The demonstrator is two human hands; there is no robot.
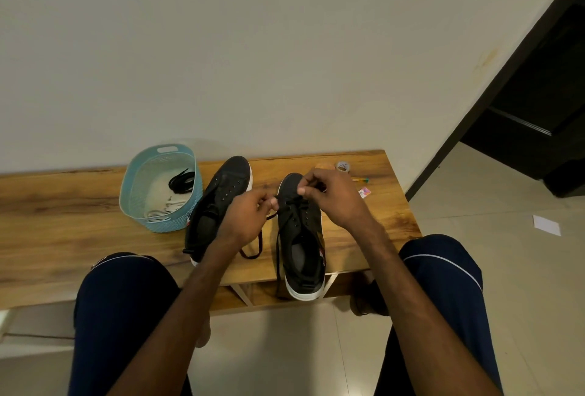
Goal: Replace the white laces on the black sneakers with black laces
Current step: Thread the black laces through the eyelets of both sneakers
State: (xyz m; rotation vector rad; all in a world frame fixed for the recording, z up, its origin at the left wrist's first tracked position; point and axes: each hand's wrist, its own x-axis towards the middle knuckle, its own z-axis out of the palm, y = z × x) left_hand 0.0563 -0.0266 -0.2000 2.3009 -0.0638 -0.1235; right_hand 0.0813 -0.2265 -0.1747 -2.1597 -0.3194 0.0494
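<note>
Head view, left hand (pixel 250 216) and right hand (pixel 332 196) pinching black lace (pixel 260 240), sneaker (pixel 300 237) beneath, label (pixel 364 193) illegible

tape roll (pixel 343 167), pen (pixel 359 179) and pink card (pixel 364 193) lie on wooden table (pixel 63 205) (paper (pixel 546 225) on floor).

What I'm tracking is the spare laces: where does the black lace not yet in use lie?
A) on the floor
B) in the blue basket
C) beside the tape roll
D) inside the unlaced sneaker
B: the coiled spare black lace lies in the blue basket with the white laces. The left hand and right hand pinch a second black lace at the sneaker.
</note>
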